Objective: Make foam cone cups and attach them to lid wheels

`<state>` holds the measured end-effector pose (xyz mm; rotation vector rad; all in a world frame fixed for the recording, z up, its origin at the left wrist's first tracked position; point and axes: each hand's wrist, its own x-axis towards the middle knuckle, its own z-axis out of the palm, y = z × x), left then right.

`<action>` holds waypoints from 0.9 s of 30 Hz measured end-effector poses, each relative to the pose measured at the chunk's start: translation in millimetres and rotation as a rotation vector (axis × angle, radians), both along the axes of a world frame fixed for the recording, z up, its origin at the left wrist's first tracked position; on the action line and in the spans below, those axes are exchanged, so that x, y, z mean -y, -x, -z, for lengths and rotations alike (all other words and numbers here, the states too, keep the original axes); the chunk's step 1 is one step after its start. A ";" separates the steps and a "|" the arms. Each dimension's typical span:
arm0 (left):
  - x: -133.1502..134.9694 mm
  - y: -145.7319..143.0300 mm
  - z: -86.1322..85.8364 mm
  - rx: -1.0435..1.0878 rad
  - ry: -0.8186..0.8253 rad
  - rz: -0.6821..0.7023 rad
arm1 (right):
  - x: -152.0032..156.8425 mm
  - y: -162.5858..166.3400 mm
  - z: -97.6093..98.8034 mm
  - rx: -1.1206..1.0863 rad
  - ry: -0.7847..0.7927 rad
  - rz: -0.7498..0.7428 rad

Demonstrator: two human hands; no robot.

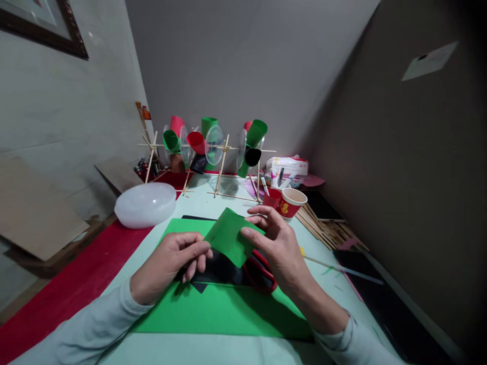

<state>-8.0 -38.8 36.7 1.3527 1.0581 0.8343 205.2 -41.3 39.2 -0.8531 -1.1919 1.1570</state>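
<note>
Between my two hands is a small square of green paper [231, 235], held up with one corner toward me. My left hand [177, 258] pinches its left corner between thumb and fingers. On the opposite side my right hand [279, 243] grips it, thumb in front and fingers behind. Below lies a large green sheet [213, 312], with black paper [218, 271] on top of it. Red-handled scissors [266, 281] rest there under my right hand, their blades hidden from sight.
At the back stands a frame of wooden sticks [220, 172] bearing clear discs [214, 145] and red, green and black paper tubes. A white balloon [145, 205] lies left. To the right are paper cups [292, 200], a bundle of sticks [319, 225] and a dark flat panel [391, 299].
</note>
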 end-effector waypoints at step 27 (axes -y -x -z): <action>21.2 -0.5 -15.1 0.018 -0.347 -0.185 | 33.5 20.7 4.0 0.329 -0.330 -0.051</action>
